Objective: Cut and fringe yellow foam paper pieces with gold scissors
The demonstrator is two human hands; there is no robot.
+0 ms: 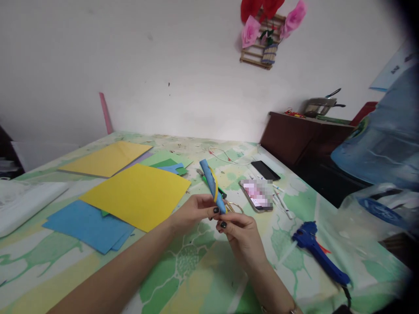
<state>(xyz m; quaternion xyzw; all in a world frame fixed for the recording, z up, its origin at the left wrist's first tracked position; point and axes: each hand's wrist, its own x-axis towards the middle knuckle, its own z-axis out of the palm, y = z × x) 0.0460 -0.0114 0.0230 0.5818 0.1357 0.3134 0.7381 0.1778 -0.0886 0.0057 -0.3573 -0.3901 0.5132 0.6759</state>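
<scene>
Between the narrowly pinched fingertips of the left hand (203,207) and the right hand (244,235), one slim blue paper roll (211,184) with a narrow yellow strip (215,182) is held by its lower end. Just beyond the grip, one pair of gold-handled scissors (236,204) is partly hidden. To its right, two phones, one lit (253,196) and one dark (266,170), and one dark-blue plastic glue gun (322,257) are laid. Leftward, blue paper sheets (83,224), not fully countable, are partly covered by one yellow sheet (140,196).
</scene>
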